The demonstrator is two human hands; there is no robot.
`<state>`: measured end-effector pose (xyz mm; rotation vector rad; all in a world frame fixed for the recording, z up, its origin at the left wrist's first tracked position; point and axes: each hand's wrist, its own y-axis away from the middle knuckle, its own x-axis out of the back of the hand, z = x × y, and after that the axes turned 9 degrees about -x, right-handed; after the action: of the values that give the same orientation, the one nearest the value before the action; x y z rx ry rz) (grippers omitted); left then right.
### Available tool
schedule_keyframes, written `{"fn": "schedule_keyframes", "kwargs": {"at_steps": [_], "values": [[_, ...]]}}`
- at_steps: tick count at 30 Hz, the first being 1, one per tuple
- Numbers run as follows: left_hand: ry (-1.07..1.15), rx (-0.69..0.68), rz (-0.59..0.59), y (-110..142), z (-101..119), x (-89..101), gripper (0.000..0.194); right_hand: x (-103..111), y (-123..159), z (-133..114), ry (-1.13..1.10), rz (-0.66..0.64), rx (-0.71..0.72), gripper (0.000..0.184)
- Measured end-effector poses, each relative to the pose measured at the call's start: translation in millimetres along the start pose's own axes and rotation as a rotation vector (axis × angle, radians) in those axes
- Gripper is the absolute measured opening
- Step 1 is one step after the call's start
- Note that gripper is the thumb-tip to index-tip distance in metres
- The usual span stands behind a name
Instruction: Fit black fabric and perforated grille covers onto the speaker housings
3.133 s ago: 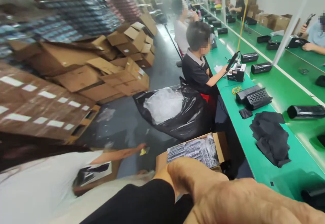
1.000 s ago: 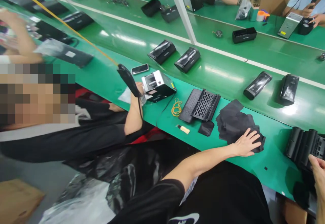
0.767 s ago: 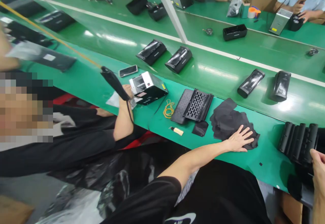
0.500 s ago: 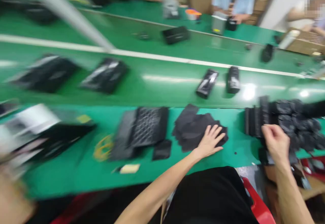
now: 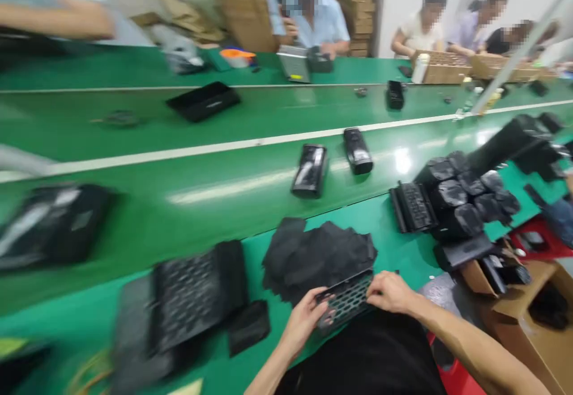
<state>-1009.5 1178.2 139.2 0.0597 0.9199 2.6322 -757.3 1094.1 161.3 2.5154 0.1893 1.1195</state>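
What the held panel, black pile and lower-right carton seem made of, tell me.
Panel: probably plastic, possibly metal, dull black; straight edges, regular holes. Black pile: likely thin fabric, maybe felt, matte; flat overlapping pieces. Carton: cardboard, plain matte brown; folded flaps.

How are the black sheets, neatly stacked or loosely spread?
Loosely spread: the sheets overlap unevenly, edges jutting out, beyond the panel held by the left hand and right hand.

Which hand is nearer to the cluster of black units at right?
The right hand, left of the cluster; the left hand is farther left. Both hold the perforated panel.
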Motion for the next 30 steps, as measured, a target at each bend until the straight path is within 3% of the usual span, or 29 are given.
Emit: {"fn": "schedule_keyframes", "kwargs": {"at_steps": [3, 6, 10, 14, 17, 20, 23, 26, 28, 30], "values": [[-0.342, -0.132, -0.166, 21, -21, -20.8, 0.038, 1, 6, 17, -0.022, 0.088, -0.132, 0.037], [-0.434, -0.115, -0.023, 18, -33, -23.5, 0.025, 1, -28, 37, -0.001, 0.160, -0.247, 0.056], [-0.589, -0.172, 0.126, 22, -37, -18.3, 0.044, -16, -75, 34, 0.048, 0.172, -0.267, 0.058], [-0.841, -0.312, 0.187, 27, -30, -19.2, 0.052, -28, -95, 25, 0.108, 0.173, -0.265, 0.050], [-0.838, -0.419, 0.220, 19, -22, -17.6, 0.042, -20, -102, 25, 0.109, 0.138, -0.238, 0.050], [-0.837, -0.638, 0.230, 6, -5, -19.4, 0.042, 4, -101, 25, 0.056, 0.090, -0.160, 0.058], [-0.877, -0.863, 0.107, -8, 27, -26.3, 0.052, 37, -94, 18, -0.026, -0.030, -0.003, 0.059], [-0.794, -0.930, -0.171, -20, 63, -33.5, 0.045, 67, -86, 5, -0.177, -0.285, 0.088, 0.057], [-0.619, -0.855, -0.368, -25, 79, -36.5, 0.032, 77, -81, -1, -0.433, -0.490, -0.038, 0.053], [-0.413, -0.689, -0.442, -24, 84, -37.8, 0.023, 77, -76, -3, -0.704, -0.613, -0.231, 0.052]]}}
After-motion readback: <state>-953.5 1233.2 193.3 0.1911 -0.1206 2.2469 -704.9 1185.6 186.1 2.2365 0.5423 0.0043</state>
